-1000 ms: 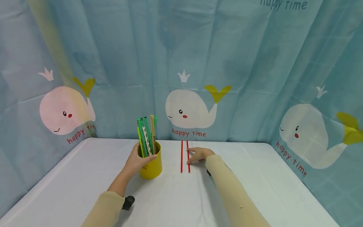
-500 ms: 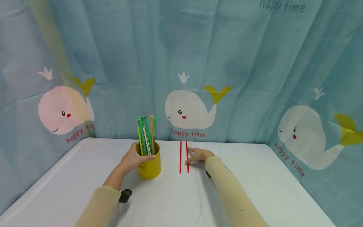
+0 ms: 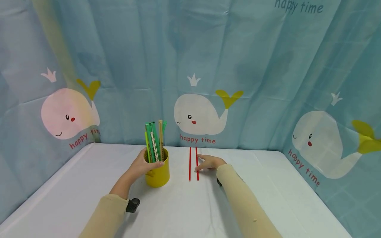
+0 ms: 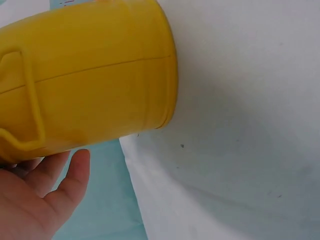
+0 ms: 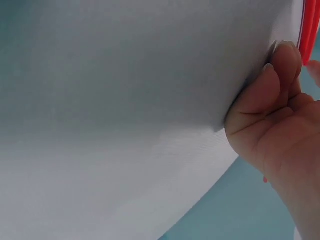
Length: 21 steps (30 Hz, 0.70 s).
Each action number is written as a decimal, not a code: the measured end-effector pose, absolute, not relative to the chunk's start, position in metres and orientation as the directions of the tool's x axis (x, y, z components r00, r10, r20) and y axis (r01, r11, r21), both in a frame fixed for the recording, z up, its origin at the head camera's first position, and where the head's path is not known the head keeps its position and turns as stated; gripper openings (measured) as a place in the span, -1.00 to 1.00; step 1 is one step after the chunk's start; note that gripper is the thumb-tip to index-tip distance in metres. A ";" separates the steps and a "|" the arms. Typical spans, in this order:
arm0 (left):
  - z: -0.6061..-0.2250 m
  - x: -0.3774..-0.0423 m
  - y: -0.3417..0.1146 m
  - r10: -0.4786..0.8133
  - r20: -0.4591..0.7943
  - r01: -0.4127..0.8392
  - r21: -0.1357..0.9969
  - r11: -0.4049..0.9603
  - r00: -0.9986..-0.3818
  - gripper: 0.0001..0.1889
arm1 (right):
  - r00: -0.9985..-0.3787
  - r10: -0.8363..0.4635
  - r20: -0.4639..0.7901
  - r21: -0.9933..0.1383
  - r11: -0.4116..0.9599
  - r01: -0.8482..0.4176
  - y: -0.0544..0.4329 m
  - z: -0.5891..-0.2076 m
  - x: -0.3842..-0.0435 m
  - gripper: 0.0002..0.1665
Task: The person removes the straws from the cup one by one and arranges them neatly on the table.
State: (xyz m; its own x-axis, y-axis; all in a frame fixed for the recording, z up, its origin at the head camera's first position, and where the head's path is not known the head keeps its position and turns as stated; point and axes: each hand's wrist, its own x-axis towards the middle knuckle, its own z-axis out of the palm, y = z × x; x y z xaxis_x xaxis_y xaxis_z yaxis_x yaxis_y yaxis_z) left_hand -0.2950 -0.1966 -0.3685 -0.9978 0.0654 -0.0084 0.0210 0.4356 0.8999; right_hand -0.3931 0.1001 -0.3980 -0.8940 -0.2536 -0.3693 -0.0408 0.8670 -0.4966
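Observation:
My left hand (image 3: 146, 165) grips the yellow bucket (image 3: 158, 175) near its rim, with the thumb across the front. Slim sticks (image 3: 153, 142), green, yellow-green, white-spotted and tan, stand upright in it. The left wrist view shows the bucket's side with a handle loop (image 4: 35, 110), and my fingers (image 4: 75, 175) beside it. To the right, two thin red sticks (image 3: 190, 165) lie side by side on the table, pointing away from me. My right hand (image 3: 209, 162) touches the right-hand red stick (image 3: 197, 175) with spread thumb and forefinger; its other fingers are curled in the right wrist view.
A white cloth (image 3: 253, 198) covers the table. Behind and along both sides hangs a blue curtain (image 3: 262, 66) printed with whales. The table's far edge runs just beyond the bucket and the red sticks.
My left forearm has shifted slightly to the left since a second ago, with the left hand still on the bucket. The red sticks and my right hand stay nearly where they were.

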 end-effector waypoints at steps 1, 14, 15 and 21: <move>-0.369 -0.295 -0.197 0.060 -0.007 0.019 0.903 0.429 -0.998 -0.05 | -0.895 -0.265 -0.359 -0.501 0.864 -0.055 0.100 -0.399 -0.393 0.02; -0.375 -0.290 -0.193 0.014 0.000 0.007 0.882 0.470 -1.000 0.02 | -0.915 -0.326 -0.237 -0.649 0.754 -0.101 0.114 -0.394 -0.384 -0.13; -0.375 -0.289 -0.194 0.012 0.001 0.007 0.875 0.484 -1.000 0.04 | -0.920 -0.319 -0.226 -0.648 0.755 -0.103 0.114 -0.391 -0.383 -0.14; -0.377 -0.292 -0.196 0.017 0.027 0.031 0.861 0.507 -1.000 0.07 | -0.934 -0.335 -0.128 -0.758 0.640 -0.126 0.106 -0.363 -0.373 -0.22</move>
State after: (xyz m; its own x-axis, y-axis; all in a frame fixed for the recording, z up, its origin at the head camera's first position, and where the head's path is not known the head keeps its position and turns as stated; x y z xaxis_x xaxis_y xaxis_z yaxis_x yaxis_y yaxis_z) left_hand -0.2917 -0.1957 -0.3771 -0.9995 0.0170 0.0265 0.0315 0.5074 0.8611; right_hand -0.3728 0.1058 -0.3635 -0.9336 -0.3347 -0.1280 -0.1257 0.6404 -0.7577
